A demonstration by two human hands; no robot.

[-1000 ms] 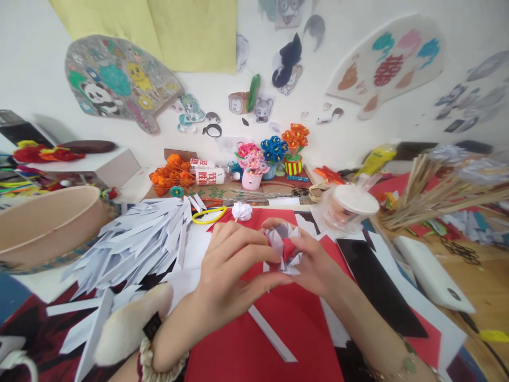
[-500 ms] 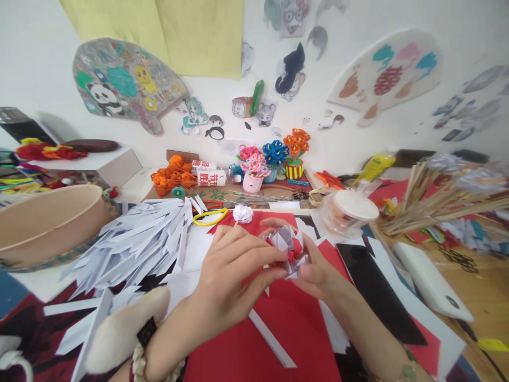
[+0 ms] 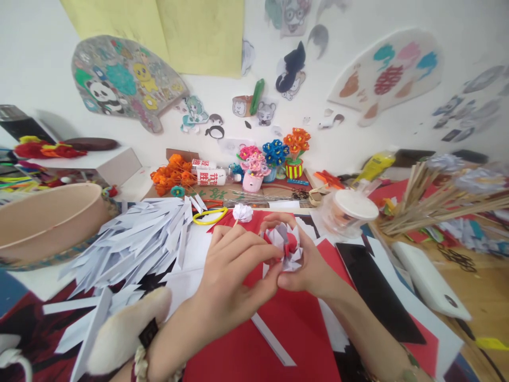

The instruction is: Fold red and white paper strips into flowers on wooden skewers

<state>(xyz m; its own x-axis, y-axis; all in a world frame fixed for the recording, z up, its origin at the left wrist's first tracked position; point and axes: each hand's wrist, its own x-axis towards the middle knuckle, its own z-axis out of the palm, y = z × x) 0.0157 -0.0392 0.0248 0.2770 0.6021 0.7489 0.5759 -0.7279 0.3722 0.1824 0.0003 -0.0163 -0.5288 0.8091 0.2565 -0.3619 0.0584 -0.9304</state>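
Note:
Between my hands is a folded paper flower, white outside with red in its middle. My right hand is wrapped around its far and right sides, thumb at the lower edge. With thumb and forefinger, my left hand pinches the flower's left edge; the other fingers stay bent. Just beyond my left hand, a white paper ball flower stands on a thin stick. Red paper lies beneath my hands, with a folded white paper strip on it.
A pile of white paper strips lies left, beside a round tan basin. Yellow-handled scissors sit behind. On the right are a lidded tub, a black sheet, a white power bank and bundled sticks.
The paper flower has turned in my right hand, so its red middle shows more openly. My left fingertips have shifted slightly down and left along its edge.

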